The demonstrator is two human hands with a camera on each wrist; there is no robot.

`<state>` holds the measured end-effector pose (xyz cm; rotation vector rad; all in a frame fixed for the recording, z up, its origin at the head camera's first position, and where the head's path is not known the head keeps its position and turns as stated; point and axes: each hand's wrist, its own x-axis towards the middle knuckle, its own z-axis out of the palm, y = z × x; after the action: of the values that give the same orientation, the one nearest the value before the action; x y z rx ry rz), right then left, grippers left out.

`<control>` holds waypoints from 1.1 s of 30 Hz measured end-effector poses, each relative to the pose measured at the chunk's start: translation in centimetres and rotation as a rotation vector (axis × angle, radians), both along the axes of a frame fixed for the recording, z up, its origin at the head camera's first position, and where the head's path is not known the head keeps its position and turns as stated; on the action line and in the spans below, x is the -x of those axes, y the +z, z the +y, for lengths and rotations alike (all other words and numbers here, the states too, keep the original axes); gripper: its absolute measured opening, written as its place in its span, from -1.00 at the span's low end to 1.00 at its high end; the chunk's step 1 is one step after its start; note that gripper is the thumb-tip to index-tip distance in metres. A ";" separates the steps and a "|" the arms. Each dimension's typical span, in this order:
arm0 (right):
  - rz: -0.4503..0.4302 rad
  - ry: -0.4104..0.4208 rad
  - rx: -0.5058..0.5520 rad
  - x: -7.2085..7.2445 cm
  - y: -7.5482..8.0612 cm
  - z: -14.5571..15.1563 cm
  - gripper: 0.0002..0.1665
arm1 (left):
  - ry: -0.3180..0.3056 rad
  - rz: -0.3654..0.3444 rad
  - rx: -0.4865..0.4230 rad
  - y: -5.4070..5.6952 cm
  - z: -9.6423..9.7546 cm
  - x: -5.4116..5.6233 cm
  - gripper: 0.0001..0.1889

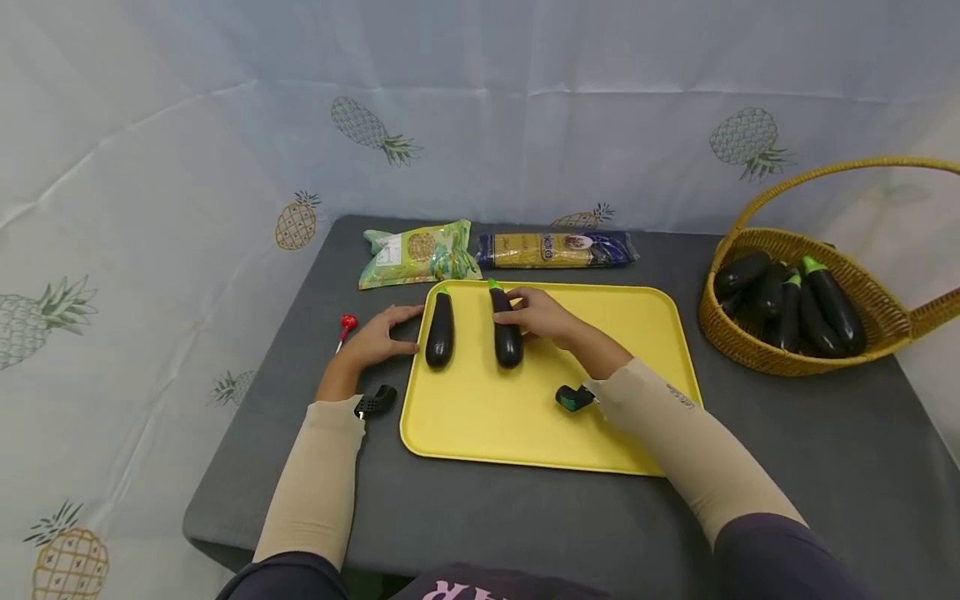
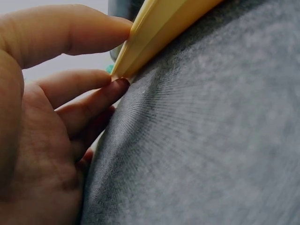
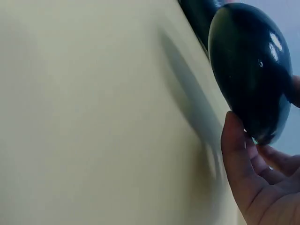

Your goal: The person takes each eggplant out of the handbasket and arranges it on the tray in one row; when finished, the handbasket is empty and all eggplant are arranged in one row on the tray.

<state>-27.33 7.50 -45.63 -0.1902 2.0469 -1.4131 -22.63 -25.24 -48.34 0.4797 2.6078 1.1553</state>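
Observation:
My right hand grips a dark eggplant with a green stem end over the yellow tray. In the right wrist view, the glossy eggplant sits between the thumb and fingers, with its shadow on the tray. Another eggplant lies lengthwise near the tray's left side. At the tray's left edge, my left hand touches the rim with thumb and fingers spread apart. The left wrist view shows these fingertips against the yellow rim.
A wicker basket with a tall handle holds several eggplants at right. Behind the tray lie a green packet and a blue-and-yellow packet. A red-headed object is beside the left wrist. The grey table surrounds the tray.

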 end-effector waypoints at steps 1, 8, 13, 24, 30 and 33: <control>0.011 -0.007 0.001 0.1 -0.3 -0.8 -0.18 | -0.001 0.002 0.005 0.0 0.0 0.0 -0.17; 0.114 0.017 -0.054 -0.2 -1.2 -4.4 -0.17 | 0.006 -0.010 0.003 0.0 0.1 -0.4 -0.18; 0.177 0.039 -0.172 -0.1 -1.2 -5.1 -0.13 | 0.004 -0.019 0.003 -0.3 0.3 -0.4 -0.18; 0.247 0.085 -0.286 -0.2 -0.2 -4.7 -0.13 | 0.030 -0.016 0.005 0.0 0.3 0.0 -0.18; 0.324 0.050 -0.272 -1.1 1.3 0.3 -0.22 | 0.033 -0.017 0.024 -0.2 0.3 -0.2 -0.18; 0.396 0.006 -0.293 -1.4 3.9 4.9 -0.27 | 0.043 -0.008 0.035 -0.1 0.3 -0.3 -0.18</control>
<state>-25.93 12.40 -41.75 -0.3742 2.5447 -1.1184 -22.36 -24.95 -48.47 0.4133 2.6386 1.1208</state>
